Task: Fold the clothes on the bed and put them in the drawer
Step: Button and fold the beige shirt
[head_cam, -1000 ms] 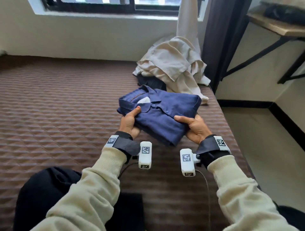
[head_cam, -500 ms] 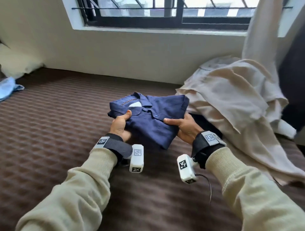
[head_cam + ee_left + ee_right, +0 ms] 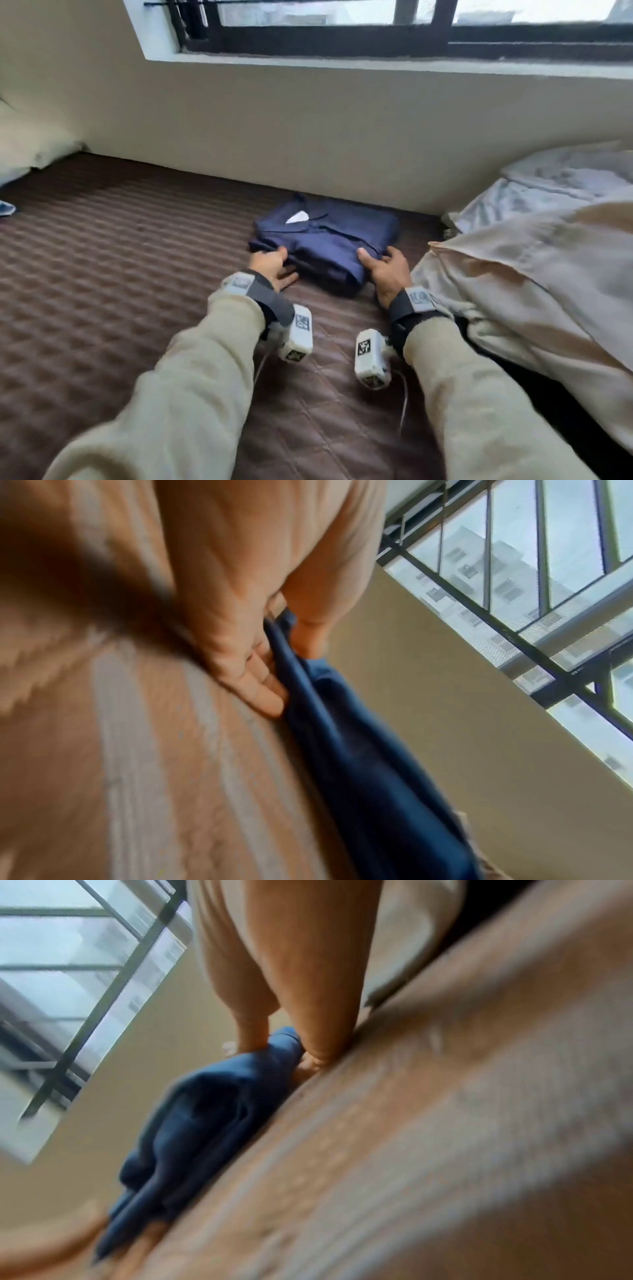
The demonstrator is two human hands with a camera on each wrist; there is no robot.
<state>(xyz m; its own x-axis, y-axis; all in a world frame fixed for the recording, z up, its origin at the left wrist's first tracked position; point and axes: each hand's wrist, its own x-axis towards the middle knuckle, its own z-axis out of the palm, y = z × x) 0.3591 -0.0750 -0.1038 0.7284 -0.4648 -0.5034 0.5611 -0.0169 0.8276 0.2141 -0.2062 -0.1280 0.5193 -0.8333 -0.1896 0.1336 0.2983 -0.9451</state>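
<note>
- The folded blue shirt [image 3: 325,240] lies flat on the bed [image 3: 102,274], straight ahead of both hands, its far edge near the wall [image 3: 308,137] under the window [image 3: 376,31].
- Its long axis runs left to right across the view, collar side toward the wall, and the folded near edge faces the person.
- The left hand [image 3: 272,265] sits at the shirt's near-left corner; in the left wrist view its fingers [image 3: 260,685] lie flat on the bed beneath the cloth edge with the thumb on top, so it pinches the shirt [image 3: 359,750] loosely.
- The right hand [image 3: 387,270] sits at the near-right corner, thumb on top of the cloth; the right wrist view shows its fingers [image 3: 318,1031] tucked under the shirt [image 3: 205,1110] edge, so it also holds it.
- Both hands are about equally near, one per corner, so a level two-handed lift looks the natural next move; no drawer is in view.
- The shirt is soft woven cloth, matte, in several thick layers, with a small white label [image 3: 297,217] inside the collar; it would likely sag or unfold if lifted from one side only.
- The bed cover is brown, quilted in ribbed rows.
- A heap of cream clothes [image 3: 531,281] lies rumpled just beside the right hand, not yet folded.
</note>
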